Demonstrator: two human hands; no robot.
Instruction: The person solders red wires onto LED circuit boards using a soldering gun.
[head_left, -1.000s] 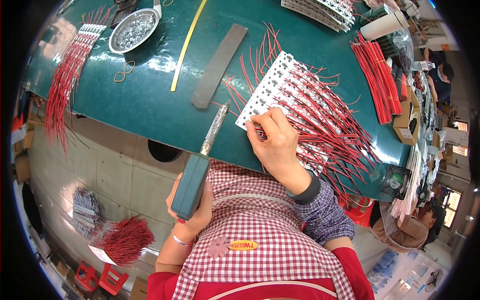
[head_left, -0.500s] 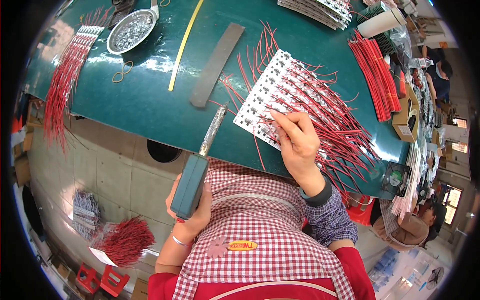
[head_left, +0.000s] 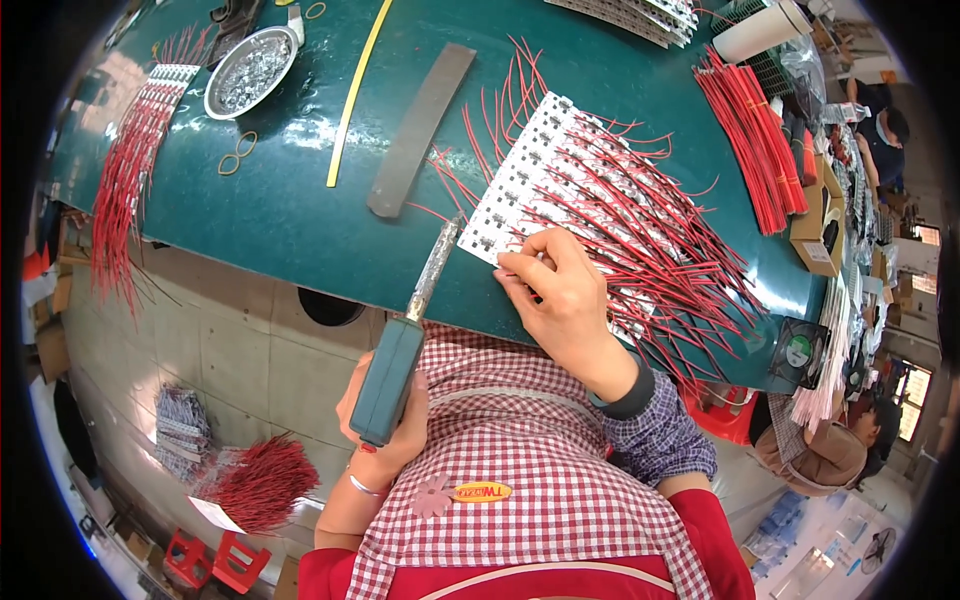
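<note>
My left hand is closed round the green body of a soldering gun. Its long metal tip points away from me, ending just left of the board's near-left corner. A white circuit board panel with rows of small black parts lies tilted on the table. Many thin red and black wires spread over it to the right. At the panel's near-left corner my right hand pinches with thumb and forefinger; whatever is between the fingertips is too small to make out.
Left of the panel lie a dark grey strip and a yellow strip. A metal dish of solder bits stands farther left, near a wired panel. Red wire bundles and a small fan are at the right.
My right hand has moved left and nearer to me, from the wires on the panel to its near-left corner. The soldering gun stays in my left hand, nearly unmoved.
</note>
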